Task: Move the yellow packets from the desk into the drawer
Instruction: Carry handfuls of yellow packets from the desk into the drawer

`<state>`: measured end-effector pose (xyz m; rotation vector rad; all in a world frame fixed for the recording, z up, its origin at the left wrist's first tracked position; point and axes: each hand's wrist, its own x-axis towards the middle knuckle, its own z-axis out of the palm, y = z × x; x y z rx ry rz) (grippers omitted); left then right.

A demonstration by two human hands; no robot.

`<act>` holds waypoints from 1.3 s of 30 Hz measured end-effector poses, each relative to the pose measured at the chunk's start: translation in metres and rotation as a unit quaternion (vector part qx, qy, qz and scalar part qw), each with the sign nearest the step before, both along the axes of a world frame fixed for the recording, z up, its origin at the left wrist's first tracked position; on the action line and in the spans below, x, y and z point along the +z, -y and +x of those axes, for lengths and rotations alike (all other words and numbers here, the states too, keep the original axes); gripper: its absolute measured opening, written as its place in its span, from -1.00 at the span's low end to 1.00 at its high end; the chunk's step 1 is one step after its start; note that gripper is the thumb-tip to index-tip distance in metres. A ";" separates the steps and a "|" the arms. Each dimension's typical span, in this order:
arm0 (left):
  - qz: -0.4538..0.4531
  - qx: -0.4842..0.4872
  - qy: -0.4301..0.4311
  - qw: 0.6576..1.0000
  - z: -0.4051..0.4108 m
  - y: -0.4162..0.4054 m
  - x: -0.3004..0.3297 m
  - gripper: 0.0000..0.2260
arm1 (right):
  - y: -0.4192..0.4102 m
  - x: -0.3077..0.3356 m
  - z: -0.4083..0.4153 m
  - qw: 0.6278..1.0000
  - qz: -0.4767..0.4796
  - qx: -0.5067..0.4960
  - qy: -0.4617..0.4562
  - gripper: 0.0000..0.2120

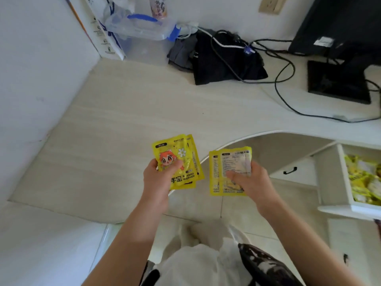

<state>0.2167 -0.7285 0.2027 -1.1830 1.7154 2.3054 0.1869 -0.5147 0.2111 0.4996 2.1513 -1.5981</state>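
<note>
My left hand (158, 174) grips a small stack of yellow hand-warmer packets (181, 153), printed side up, above the desk's front edge. My right hand (247, 178) holds a second stack of yellow packets (226, 162), back side up, out over the floor just past the curved desk edge. To the far right the white drawer (346, 182) stands pulled open, and several more yellow packets (362, 178) lie inside it. Both held stacks are well left of the drawer.
The pale wooden desk (123, 120) carries a clear plastic box with blue handles (142, 27) at the back, black cloth (222, 62) and cables (284, 83) beside it, and a black monitor base (338, 81) at the right. A shut drawer front with a black handle (289, 171) sits below.
</note>
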 end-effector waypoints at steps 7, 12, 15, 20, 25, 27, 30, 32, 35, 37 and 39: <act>-0.042 -0.087 0.007 0.995 0.013 -0.086 -0.001 -0.68 | -0.088 0.000 0.046 0.997 -0.011 -0.078 -0.003 -0.83; -0.024 -0.148 0.018 0.989 0.027 -0.186 -0.012 -0.61 | -0.185 0.001 0.086 0.988 -0.012 -0.153 -0.002 -0.81; -0.021 -0.174 0.016 0.984 0.038 -0.250 -0.021 -0.72 | -0.251 0.003 0.109 0.981 -0.001 -0.195 -0.008 -0.83; -0.018 -0.222 0.018 0.975 0.049 -0.356 -0.032 -0.76 | -0.349 0.007 0.141 0.966 0.011 -0.256 -0.017 -0.83; -0.019 -0.280 0.006 0.960 0.055 -0.435 -0.030 -0.74 | -0.419 0.004 0.156 0.956 0.022 -0.293 -0.014 -0.80; -0.022 -0.301 0.010 0.953 0.052 -0.457 -0.030 -0.74 | -0.438 0.003 0.156 0.952 0.023 -0.304 -0.014 -0.81; -0.036 -0.317 0.027 0.947 0.040 -0.484 -0.034 -0.69 | -0.462 0.001 0.150 0.948 0.015 -0.318 -0.016 -0.80; -0.037 -0.324 0.038 0.944 0.028 -0.500 -0.036 -0.64 | -0.476 -0.001 0.142 0.946 0.013 -0.323 -0.014 -0.81; -0.034 -0.330 0.047 0.942 0.006 -0.521 -0.043 -0.67 | -0.497 -0.008 0.123 0.944 0.017 -0.329 -0.006 -0.80; -0.039 -0.328 0.055 0.942 -0.012 -0.532 -0.051 -0.71 | -0.509 -0.012 0.106 0.943 0.017 -0.332 0.002 -0.79; -0.040 -0.332 0.068 0.940 -0.033 -0.543 -0.058 -0.71 | -0.523 -0.018 0.087 0.941 0.021 -0.337 0.007 -0.80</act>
